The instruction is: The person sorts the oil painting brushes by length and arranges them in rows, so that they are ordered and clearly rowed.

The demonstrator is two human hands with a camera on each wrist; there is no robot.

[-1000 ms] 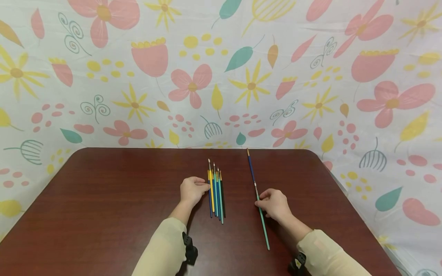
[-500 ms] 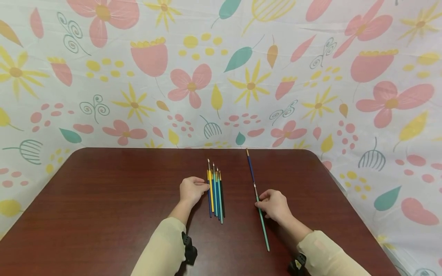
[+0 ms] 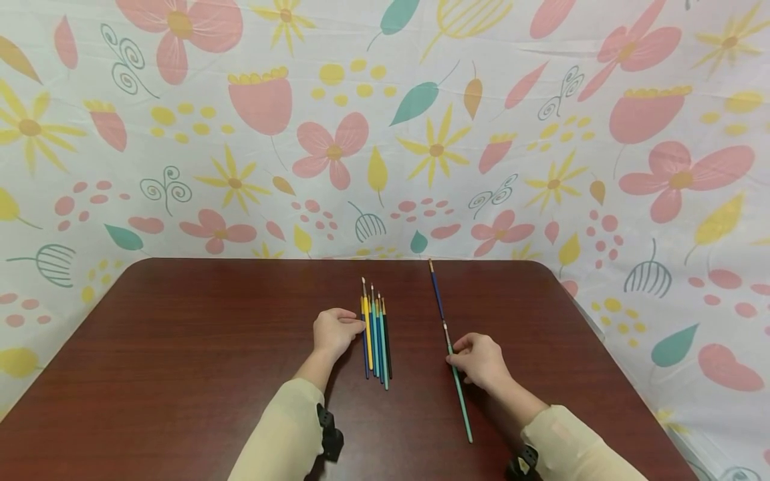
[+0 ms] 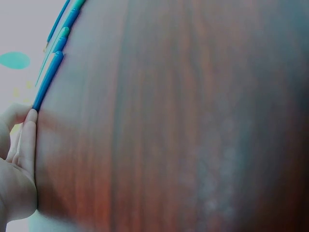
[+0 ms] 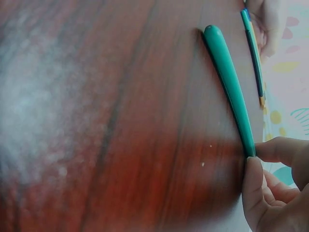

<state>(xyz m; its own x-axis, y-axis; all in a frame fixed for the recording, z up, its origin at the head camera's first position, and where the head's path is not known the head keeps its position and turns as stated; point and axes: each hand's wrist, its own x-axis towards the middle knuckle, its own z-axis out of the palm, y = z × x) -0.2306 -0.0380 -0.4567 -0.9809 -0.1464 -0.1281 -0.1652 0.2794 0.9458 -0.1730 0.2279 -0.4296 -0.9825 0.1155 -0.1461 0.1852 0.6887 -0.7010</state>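
Desk: reddish-brown, wood-grained
Brush bundle: lies mid-desk
Blue brush: at far edge
Green brush: nearer, in line with blue

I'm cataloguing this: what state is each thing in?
Separate teal paintbrush, pinched by right hand
Separate blue paintbrush, lying beyond it, roughly in line
Paintbrush cluster, lying side by side, bristles at far end
Left hand, touching cluster's left side
Floral cloth, hanging behind table
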